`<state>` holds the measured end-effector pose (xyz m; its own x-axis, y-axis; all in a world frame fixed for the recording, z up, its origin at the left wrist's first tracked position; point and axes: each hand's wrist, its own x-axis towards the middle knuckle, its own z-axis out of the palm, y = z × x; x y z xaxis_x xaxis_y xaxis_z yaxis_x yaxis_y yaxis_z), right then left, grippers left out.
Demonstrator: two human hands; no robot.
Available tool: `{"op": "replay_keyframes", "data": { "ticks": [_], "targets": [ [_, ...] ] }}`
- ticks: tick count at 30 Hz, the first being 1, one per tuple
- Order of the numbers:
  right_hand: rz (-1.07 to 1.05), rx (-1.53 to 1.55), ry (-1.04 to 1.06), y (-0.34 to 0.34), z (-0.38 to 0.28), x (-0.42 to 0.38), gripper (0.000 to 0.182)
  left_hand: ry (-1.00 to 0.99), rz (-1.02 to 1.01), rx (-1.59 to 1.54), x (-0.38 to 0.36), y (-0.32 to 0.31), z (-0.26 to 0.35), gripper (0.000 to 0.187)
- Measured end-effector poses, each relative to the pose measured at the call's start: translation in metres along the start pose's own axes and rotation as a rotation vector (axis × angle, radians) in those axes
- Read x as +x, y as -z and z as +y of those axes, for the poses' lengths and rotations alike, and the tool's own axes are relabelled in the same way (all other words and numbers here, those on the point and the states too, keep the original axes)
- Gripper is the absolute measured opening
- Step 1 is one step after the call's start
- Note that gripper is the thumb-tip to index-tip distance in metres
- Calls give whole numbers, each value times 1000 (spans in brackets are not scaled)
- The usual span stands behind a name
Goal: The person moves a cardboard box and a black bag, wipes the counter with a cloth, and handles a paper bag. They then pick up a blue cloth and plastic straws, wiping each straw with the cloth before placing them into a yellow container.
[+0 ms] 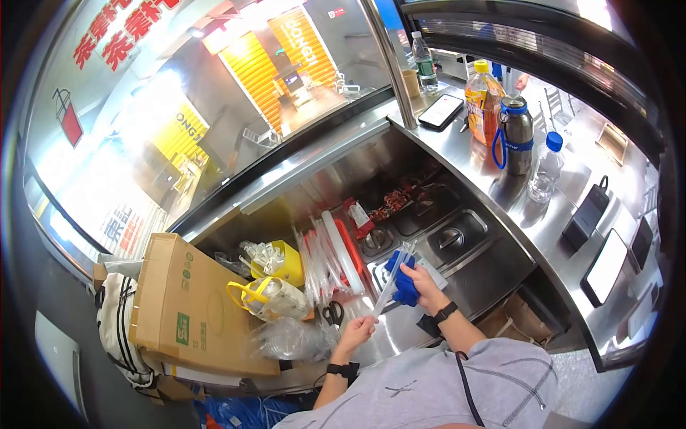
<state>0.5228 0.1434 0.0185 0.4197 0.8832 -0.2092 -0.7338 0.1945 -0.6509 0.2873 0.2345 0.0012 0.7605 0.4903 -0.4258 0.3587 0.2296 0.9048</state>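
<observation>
A narrow clear plastic sleeve (pixel 386 294) stretches slantwise between my hands over the metal counter. My left hand (pixel 357 332) pinches its lower end, with the fingers closed. Higher up and to the right, my right hand (pixel 424 283) is closed around a bunched blue cloth-like piece (pixel 406 289), with the sleeve's upper end right against it. Black-handled scissors (pixel 333 312) lie just beyond my left hand. A pile of similar clear sleeves (pixel 319 261) is stacked to the left of the blue piece, beside a red tray (pixel 346 250).
Lidded steel pans (pixel 451 238) are set into the counter ahead. At left stand a large cardboard box (pixel 207 307), a yellow bin (pixel 286 264) and a yellow-handled bag (pixel 275 297). Bottles, a steel flask (pixel 516 136) and several phones occupy the right-hand counter (pixel 511 204).
</observation>
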Motion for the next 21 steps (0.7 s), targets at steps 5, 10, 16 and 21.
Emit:
{"op": "replay_keyframes", "data": {
  "ticks": [5, 10, 16, 21],
  "targets": [
    [-119, -176, -173, -8, 40, -29, 33, -57, 52, -18, 4, -20, -4, 34],
    [-87, -206, -217, -13, 54, -49, 29, -51, 107, 50, 5, -24, -13, 35],
    [3, 11, -112, 9, 32, -50, 24, -3, 51, 17, -15, -41, -24, 35],
    [-15, -57, -175, 8, 40, -62, 25, 10, 105, 50, -25, -52, -27, 36]
  ]
}}
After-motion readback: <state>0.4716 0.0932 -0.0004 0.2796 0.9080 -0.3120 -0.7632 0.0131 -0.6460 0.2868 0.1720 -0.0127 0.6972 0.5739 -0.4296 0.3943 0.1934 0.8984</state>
